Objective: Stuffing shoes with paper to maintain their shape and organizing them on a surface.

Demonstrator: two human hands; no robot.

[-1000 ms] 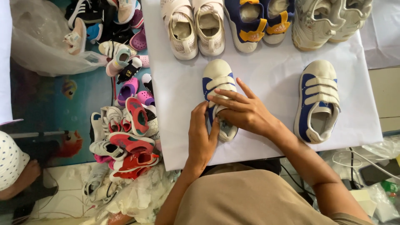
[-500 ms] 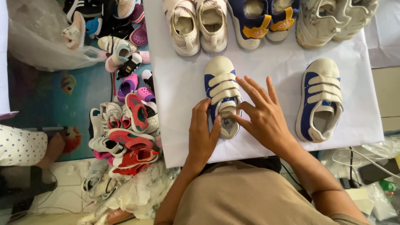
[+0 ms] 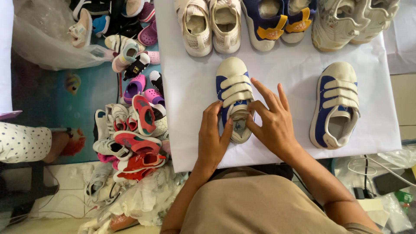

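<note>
Blue-and-cream strap shoe (image 3: pixel 234 97) lies toe-away on the white sheet (image 3: pixel 186 86), and I work at its heel end: my left hand (image 3: pixel 212 138), fingers held together, presses against its side, while my right hand (image 3: pixel 273 123), fingers spread, pinches the lowest strap with thumb and forefinger. Its two upper straps look fastened and the lowest one seems to be the last to settle. Its mate (image 3: pixel 334 104) sits well apart to the right with all three straps closed, below a row of paired shoes (image 3: pixel 212 24).
</note>
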